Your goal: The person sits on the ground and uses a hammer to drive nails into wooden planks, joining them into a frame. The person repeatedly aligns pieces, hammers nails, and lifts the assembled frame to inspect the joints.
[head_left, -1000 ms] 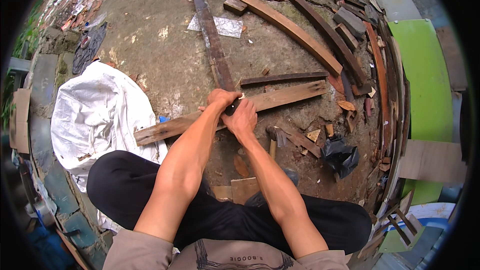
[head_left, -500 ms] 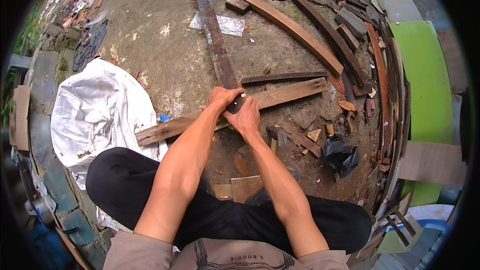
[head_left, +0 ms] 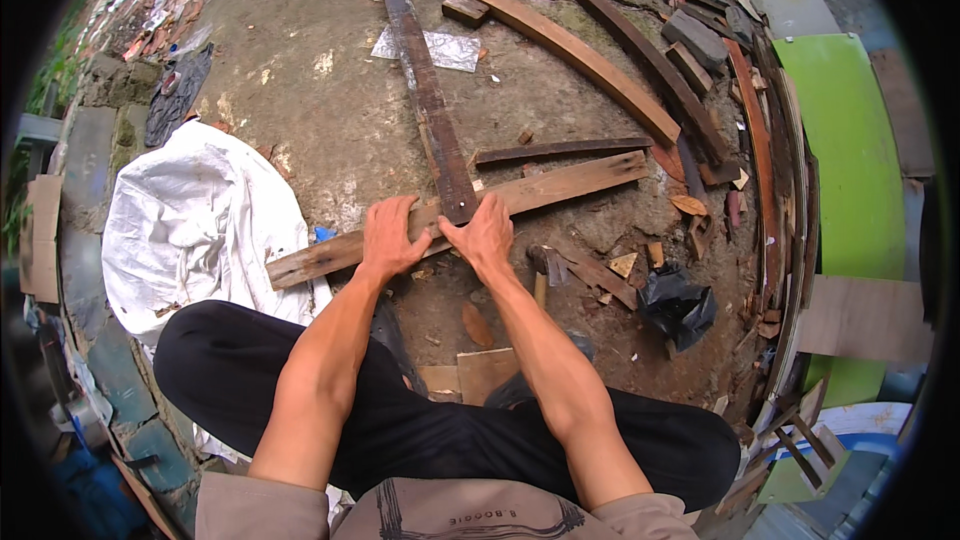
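Note:
A long dark wooden plank (head_left: 425,90) runs away from me, its near end resting across a lighter brown board (head_left: 580,183) laid crosswise. My left hand (head_left: 393,237) lies on the crosswise board left of the plank, fingers apart, with its thumb reaching toward the plank's end. At that end, my right hand (head_left: 484,235) grips the plank, its thumb at the near edge and its fingers along the right side. A small pale dot shows on top of the plank near its end. Just right of my right forearm is a hammer (head_left: 541,288) with a wooden handle, partly hidden.
A white sack (head_left: 205,220) lies at left, near my knee. Beyond the board are a thin dark strip (head_left: 560,151), a brown beam (head_left: 590,65) and a darker beam (head_left: 655,75). A black plastic bag (head_left: 677,308) and wood scraps lie at right, before a green panel (head_left: 845,160).
My left hand has left the plank's end and moved left and down onto the crosswise board, its fingers spreading. The right hand stays at the plank's end, which is now more exposed.

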Motion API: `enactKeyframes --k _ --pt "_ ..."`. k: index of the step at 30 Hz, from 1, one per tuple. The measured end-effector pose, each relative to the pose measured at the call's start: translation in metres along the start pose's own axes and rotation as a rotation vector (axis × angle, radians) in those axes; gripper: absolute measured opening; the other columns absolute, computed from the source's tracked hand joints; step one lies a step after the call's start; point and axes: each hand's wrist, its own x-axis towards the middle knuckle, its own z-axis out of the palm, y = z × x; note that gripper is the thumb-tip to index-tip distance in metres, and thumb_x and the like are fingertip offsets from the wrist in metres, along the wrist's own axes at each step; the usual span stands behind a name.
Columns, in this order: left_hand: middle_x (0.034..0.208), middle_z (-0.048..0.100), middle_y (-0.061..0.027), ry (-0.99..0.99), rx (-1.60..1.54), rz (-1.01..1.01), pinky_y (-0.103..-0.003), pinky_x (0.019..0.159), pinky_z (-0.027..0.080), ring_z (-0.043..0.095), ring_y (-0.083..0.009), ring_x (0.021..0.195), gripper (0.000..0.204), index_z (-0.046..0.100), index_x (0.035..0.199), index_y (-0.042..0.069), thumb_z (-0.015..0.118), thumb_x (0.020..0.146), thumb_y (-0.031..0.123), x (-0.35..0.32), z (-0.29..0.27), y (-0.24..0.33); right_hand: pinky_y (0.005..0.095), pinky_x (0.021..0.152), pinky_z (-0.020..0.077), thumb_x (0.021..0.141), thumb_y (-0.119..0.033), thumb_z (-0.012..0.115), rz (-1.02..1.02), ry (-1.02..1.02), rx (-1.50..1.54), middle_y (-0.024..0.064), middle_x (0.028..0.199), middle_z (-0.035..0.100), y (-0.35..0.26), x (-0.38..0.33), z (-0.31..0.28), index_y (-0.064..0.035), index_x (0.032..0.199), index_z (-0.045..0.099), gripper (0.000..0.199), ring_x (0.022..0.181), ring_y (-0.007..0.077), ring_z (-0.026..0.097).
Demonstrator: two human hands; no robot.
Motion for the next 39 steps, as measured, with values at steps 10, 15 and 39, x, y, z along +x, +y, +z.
enactKeyframes --k 10,15,39 --pt "0.134 0.053 -0.0123 -0.285 0.193 0.077 -0.045 0.102 0.037 0.051 -0.0277 0.125 0.109 0.045 0.142 0.007 0.085 0.057 0.063 0.006 0.01 -0.014 0.0485 0.089 0.0452 0.071 -0.048 0.081 -0.001 0.016 -0.042 0.0203 0.108 0.06 -0.002 -0.003 0.002 0.0027 0.109 0.052 0.07 0.107 0.0369 0.057" --pt "0.129 0.053 -0.0098 -0.29 0.363 0.141 -0.043 0.098 0.041 0.053 -0.028 0.121 0.106 0.043 0.142 0.008 0.087 0.059 0.055 0.007 0.003 0.001 0.0492 0.088 0.0453 0.071 -0.048 0.081 -0.009 0.01 -0.054 0.0199 0.108 0.061 -0.002 -0.004 0.0 0.0025 0.11 0.052 0.07 0.106 0.0366 0.058" --pt "0.122 0.054 -0.0099 -0.359 0.296 0.123 -0.045 0.096 0.044 0.053 -0.0288 0.12 0.101 0.043 0.141 0.008 0.089 0.059 0.045 0.014 0.001 -0.002 0.0488 0.087 0.0444 0.074 -0.046 0.08 0.004 0.017 -0.085 0.0188 0.109 0.058 -0.008 -0.009 0.005 0.002 0.113 0.052 0.068 0.107 0.0355 0.057"
